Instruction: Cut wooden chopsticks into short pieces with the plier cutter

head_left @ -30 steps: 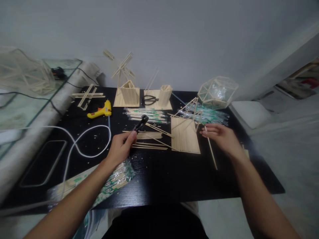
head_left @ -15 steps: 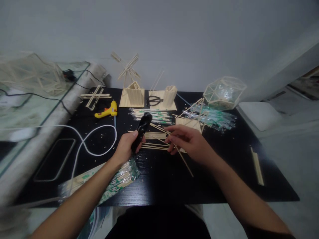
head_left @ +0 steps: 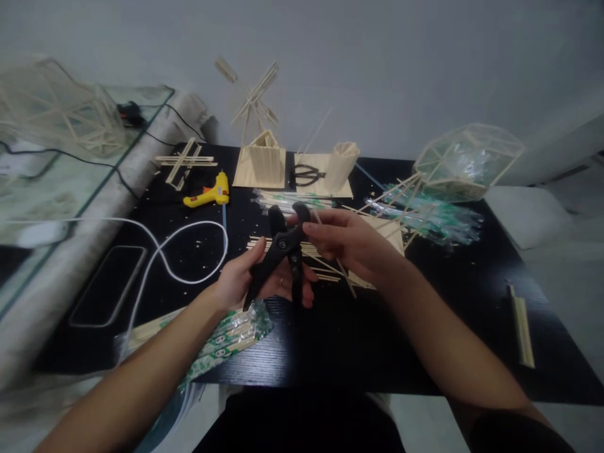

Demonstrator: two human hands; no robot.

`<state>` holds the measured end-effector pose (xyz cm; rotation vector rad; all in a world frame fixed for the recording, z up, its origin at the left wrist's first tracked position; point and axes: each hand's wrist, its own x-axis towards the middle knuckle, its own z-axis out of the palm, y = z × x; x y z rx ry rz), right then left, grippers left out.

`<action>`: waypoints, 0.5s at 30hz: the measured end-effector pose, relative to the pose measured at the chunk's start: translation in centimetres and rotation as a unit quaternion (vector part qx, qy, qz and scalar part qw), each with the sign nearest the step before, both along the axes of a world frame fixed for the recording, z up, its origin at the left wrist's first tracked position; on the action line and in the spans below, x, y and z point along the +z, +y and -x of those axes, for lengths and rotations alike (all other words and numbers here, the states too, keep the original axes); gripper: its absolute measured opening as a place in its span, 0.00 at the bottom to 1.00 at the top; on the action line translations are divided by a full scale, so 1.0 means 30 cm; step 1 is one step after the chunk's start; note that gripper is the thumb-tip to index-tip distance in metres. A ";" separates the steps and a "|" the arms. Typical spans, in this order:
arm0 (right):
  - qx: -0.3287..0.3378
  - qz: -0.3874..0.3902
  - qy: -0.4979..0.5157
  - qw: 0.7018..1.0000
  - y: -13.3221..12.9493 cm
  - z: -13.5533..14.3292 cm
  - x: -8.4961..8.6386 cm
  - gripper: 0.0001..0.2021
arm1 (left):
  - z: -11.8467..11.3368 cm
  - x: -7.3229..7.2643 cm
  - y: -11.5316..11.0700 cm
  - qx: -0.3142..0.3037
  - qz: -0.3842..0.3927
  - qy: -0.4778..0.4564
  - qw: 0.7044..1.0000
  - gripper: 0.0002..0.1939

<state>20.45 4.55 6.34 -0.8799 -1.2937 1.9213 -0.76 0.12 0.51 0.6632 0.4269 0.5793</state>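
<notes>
The left grip (head_left: pixel 234 278) is curled around a black cutter (head_left: pixel 280 246). The cutter's two handles are spread apart, and its jaws are open at the top. The right grip (head_left: pixel 361 246) pinches a thin stick (head_left: pixel 350 284) that slants down below its fingers. The thumb of the right grip is right by the cutter's top end, but I can't tell if the stick is touching the cutter.

Loose sticks (head_left: pixel 328 277) lie on the black bench (head_left: pixel 340 352) behind and under the two grips. A flat wood board (head_left: pixel 389 231) is partly hidden behind the right grip. Past it, to the right, is a shiny pile of green and clear packs (head_left: pixel 450 220). A yellow glue gun (head_left: pixel 217 190) lies farther back, to the left of the left grip. A white cord (head_left: pixel 225 245) makes a loop nearer to that grip. Another stick pack (head_left: pixel 236 335) is under the left arm. Some short sticks (head_left: pixel 523 330) lie well to the right of the right grip.
</notes>
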 end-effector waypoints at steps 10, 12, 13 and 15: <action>0.009 0.058 0.041 0.997 0.006 -0.002 -0.014 0.10 | -0.003 0.027 -0.001 0.003 0.031 0.040 0.999 0.43; 0.002 0.054 0.035 0.998 0.006 -0.001 -0.015 0.10 | -0.007 0.027 -0.002 0.016 0.021 0.057 0.998 0.42; 0.000 0.052 0.033 0.998 0.006 -0.001 -0.016 0.10 | -0.009 0.028 -0.002 0.023 0.012 0.069 0.997 0.42; -0.001 0.049 0.026 0.998 0.006 -0.001 -0.015 0.10 | -0.012 0.031 -0.002 0.055 -0.016 0.101 0.993 0.41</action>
